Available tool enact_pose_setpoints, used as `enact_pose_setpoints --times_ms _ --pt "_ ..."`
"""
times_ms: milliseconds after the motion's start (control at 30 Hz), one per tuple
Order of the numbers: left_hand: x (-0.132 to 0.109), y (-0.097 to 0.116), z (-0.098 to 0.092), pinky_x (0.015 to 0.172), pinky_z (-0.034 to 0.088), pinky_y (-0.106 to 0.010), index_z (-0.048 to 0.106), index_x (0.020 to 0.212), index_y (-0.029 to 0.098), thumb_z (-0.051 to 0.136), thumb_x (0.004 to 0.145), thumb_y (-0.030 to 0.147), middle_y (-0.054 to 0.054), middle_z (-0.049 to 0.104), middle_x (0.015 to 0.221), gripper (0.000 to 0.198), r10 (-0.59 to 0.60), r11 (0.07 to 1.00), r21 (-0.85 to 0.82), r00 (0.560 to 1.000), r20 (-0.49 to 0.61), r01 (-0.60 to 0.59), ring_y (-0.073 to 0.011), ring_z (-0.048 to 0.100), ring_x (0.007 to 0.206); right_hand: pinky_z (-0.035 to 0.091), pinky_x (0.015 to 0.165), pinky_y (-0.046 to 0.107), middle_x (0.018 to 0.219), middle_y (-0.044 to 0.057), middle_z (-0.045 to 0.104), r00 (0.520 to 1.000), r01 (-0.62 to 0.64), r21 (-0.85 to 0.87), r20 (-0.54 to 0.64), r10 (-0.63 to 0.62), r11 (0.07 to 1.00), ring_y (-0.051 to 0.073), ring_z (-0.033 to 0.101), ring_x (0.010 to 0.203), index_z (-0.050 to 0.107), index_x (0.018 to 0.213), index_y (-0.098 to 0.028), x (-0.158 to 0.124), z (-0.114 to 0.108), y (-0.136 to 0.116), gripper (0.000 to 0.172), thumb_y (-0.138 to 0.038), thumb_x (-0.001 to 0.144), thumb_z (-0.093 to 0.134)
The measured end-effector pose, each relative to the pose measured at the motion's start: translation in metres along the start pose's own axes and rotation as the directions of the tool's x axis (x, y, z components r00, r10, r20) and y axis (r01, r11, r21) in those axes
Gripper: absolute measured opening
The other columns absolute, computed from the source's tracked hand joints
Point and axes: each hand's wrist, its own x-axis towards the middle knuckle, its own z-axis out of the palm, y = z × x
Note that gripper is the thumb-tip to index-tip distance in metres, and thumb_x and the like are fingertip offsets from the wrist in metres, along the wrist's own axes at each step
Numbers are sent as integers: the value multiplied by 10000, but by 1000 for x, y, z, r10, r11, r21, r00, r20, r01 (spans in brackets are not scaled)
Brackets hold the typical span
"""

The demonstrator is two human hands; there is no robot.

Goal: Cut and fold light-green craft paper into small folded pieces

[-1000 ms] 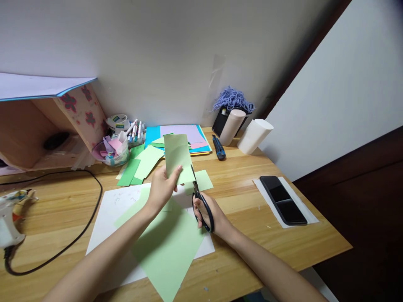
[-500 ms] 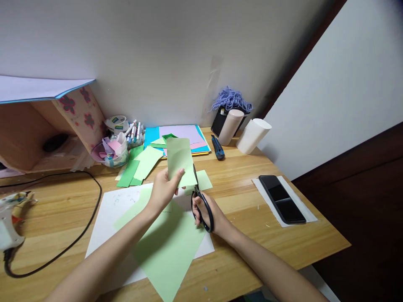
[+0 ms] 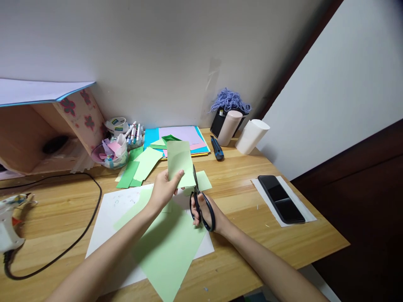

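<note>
A light green paper piece (image 3: 179,161) is pinched in my left hand (image 3: 165,186), its thumb on the near face. My right hand (image 3: 210,214) grips black-handled scissors (image 3: 206,212) by the loops, with the blades at the paper's lower right edge. Beneath both hands a larger light green sheet (image 3: 170,251) lies slantwise over a white sheet (image 3: 103,235). Just behind the scissors a small light green piece (image 3: 204,180) rests on the table. Part of my left fingers is hidden behind the held paper.
Green paper pieces (image 3: 128,174) and a stack of coloured paper (image 3: 151,134) lie at the back. A box cutter (image 3: 217,149), a white paper roll (image 3: 252,136) and a phone (image 3: 281,199) are to the right. A glue gun (image 3: 9,226) with a looping cord sits left.
The scissor handles have spread slightly wider apart in my right hand. My left hand keeps its hold on the paper, and the view has shifted a little.
</note>
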Motion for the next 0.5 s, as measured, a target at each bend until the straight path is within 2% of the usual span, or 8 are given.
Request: enact_pose_setpoints --times_ms 200,500 --pt "-1 3 0 389 310 -172 450 600 166 528 746 464 65 403 362 340 18 1000 25 1000 -18 -18 -99 478 365 408 395 200 463 -80 397 1000 -10 -15 16 10 1000 75 452 361 408 757 -179 0 -1 2 679 -830 616 277" --pt "-3 0 3 392 318 -183 433 605 173 527 750 465 72 395 352 338 19 1000 4 1000 -10 -19 -83 414 335 390 371 178 474 -79 403 999 30 -36 -33 -31 999 69 460 357 430 763 -172 1 -3 10 594 -755 697 338"
